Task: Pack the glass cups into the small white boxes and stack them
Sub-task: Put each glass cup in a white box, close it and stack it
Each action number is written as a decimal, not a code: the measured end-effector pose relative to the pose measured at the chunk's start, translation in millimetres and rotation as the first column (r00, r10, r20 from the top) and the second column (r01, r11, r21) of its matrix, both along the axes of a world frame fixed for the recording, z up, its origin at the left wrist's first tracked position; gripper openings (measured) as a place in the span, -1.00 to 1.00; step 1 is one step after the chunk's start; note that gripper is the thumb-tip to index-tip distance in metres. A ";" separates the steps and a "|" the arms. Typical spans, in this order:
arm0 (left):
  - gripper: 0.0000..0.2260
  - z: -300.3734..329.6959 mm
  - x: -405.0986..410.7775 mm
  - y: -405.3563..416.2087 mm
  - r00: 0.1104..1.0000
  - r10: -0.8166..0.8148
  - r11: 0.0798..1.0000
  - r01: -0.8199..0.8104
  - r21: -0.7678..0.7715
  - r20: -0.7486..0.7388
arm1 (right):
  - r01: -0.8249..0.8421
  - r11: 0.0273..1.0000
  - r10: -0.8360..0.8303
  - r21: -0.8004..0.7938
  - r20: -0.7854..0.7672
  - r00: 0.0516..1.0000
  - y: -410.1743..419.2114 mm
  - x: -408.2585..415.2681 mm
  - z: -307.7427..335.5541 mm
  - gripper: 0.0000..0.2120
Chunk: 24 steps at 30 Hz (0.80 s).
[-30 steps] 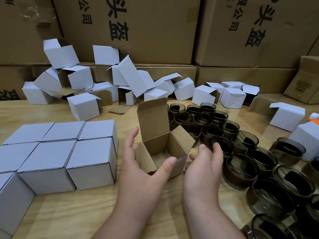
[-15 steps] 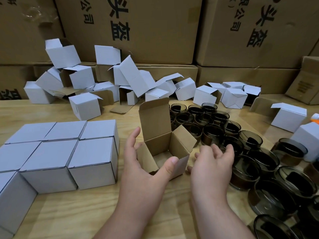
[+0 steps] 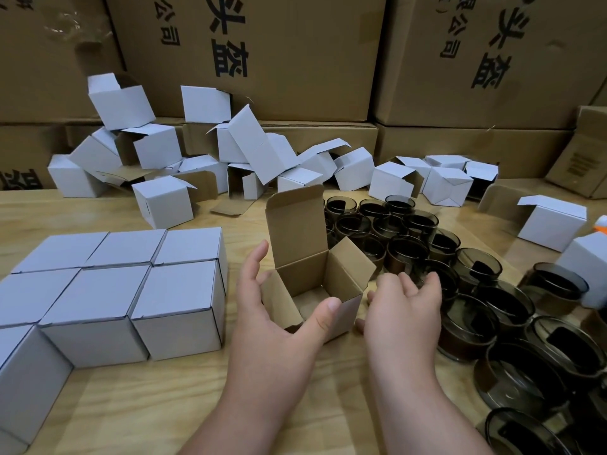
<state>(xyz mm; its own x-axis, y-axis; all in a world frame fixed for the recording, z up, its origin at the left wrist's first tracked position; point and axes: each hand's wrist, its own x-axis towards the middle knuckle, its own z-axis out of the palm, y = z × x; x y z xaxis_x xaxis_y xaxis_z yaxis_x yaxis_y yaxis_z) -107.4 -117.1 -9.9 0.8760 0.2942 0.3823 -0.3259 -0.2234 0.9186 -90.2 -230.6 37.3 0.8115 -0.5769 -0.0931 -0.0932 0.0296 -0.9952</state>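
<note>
An open small white box stood near the middle of the wooden table, its lid flap upright and side flaps spread, with nothing visible inside. The left hand cupped it from the near-left side — fingers spread wide behind the left flap, thumb lying against the near wall — steadying rather than gripping. The right hand hovered just right of the box with fingers loosely parted and holding nothing, its fingertips toward the nearest dark glass cup. The glass cups stood in a dense cluster running from behind the box toward the table's right edge, all upright. Closed boxes were stacked in a tight block toward the left edge; unfilled boxes lay tumbled along the far edge against large brown cartons. The step in hand appeared to be fetching a cup for the prepared box. The next move would call for taking one cup cleanly — neighbours stand touching — then lowering it squarely between the flaps.
</note>
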 end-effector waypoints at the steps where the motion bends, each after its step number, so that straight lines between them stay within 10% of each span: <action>1: -0.15 0.1 0.3 -0.3 1.000 0.001 1.000 -0.001 -0.002 0.001 | -0.009 1.000 0.009 -0.009 -0.001 1.000 -1.3 0.5 0.4 -0.15; 6: -0.15 -0.1 0.6 -0.1 1.000 0.019 1.000 -0.019 0.014 0.005 | -0.060 0.997 0.062 -0.057 0.035 0.997 -6.1 0.7 -4.8 -0.41; 13: -0.14 2.5 -0.4 1.0 1.000 0.024 1.000 -0.024 0.012 -0.002 | -0.079 0.982 0.073 -0.170 -0.039 0.997 -7.8 -1.5 -2.4 -0.25; 24: -0.16 4.3 -1.1 0.3 0.999 0.038 0.999 -0.038 -0.016 0.032 | -0.079 0.983 0.074 -0.167 -0.031 0.997 -5.6 -3.0 -2.1 -0.82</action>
<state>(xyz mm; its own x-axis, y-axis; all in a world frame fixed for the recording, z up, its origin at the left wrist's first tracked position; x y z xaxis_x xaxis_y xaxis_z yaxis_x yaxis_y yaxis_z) -108.5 -116.8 -5.7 0.8512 0.3329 0.4058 -0.3475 -0.2220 0.9110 -93.2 -236.2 35.2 0.8525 -0.5224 -0.0205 -0.1129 -0.1456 -0.9829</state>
